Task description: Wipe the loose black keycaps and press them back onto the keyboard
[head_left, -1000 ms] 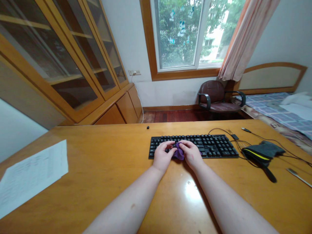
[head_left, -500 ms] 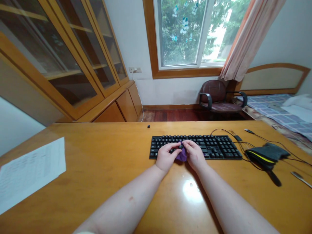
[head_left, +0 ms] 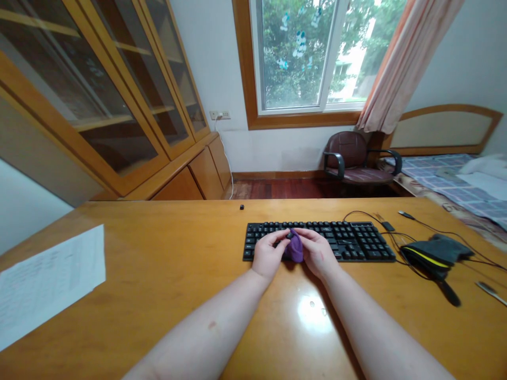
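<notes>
A black keyboard (head_left: 348, 240) lies on the wooden desk (head_left: 166, 274) in front of me. Both hands rest over its left half. My left hand (head_left: 268, 254) pinches a small black piece, maybe a keycap (head_left: 290, 235), at its fingertips. My right hand (head_left: 316, 250) is closed around a bunched purple cloth (head_left: 295, 248) that sits between the two hands and touches the small piece.
A white printed sheet (head_left: 43, 282) lies at the desk's left edge. Cables (head_left: 390, 232), a dark pouch with a yellow stripe (head_left: 433, 252) and a thin tool (head_left: 491, 290) lie at the right. A tiny black item (head_left: 241, 207) sits near the far edge.
The purple cloth has been drawn up and bunched tighter between the hands, and the left fingertips have closed on the small black piece. Both hands stay over the keyboard's left half.
</notes>
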Available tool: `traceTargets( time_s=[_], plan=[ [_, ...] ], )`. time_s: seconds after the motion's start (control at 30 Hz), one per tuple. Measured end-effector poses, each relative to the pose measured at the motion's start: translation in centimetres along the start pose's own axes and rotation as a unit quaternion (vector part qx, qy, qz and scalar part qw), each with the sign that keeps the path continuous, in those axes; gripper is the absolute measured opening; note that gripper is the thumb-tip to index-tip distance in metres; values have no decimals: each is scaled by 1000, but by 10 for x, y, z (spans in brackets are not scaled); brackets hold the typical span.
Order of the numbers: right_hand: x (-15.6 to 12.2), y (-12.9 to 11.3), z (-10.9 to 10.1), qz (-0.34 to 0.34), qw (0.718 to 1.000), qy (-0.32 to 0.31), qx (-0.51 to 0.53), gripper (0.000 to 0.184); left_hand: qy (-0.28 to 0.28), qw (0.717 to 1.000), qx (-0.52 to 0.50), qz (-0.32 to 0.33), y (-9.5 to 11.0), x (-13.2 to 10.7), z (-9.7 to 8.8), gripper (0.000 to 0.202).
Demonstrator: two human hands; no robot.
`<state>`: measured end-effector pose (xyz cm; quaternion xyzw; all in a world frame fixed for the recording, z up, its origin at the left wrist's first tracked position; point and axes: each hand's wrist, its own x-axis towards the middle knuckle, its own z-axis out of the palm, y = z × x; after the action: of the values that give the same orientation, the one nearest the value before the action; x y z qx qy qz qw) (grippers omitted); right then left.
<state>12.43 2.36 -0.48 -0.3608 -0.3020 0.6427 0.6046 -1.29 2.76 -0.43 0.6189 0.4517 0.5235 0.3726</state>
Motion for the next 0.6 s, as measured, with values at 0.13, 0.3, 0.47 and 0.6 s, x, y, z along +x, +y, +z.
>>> traceTargets(
  time_s=[0.13,0.3,0.47,0.6],
  plan=[
    [-1,1,0,8,1000,-20,-21,28,-4,999,21,25,1,-1,-1,25],
    [-1,3,-3,-13,998,-29,-59,30,0,998,53,35,5,-1,-2,23],
    [0,4,-7,-49,992,-38,-106,27,1,998,46,32,5,-3,-4,24],
    [-1,3,-6,-64,986,-23,-151,24,2,998,50,27,3,-4,-3,27]
  ],
)
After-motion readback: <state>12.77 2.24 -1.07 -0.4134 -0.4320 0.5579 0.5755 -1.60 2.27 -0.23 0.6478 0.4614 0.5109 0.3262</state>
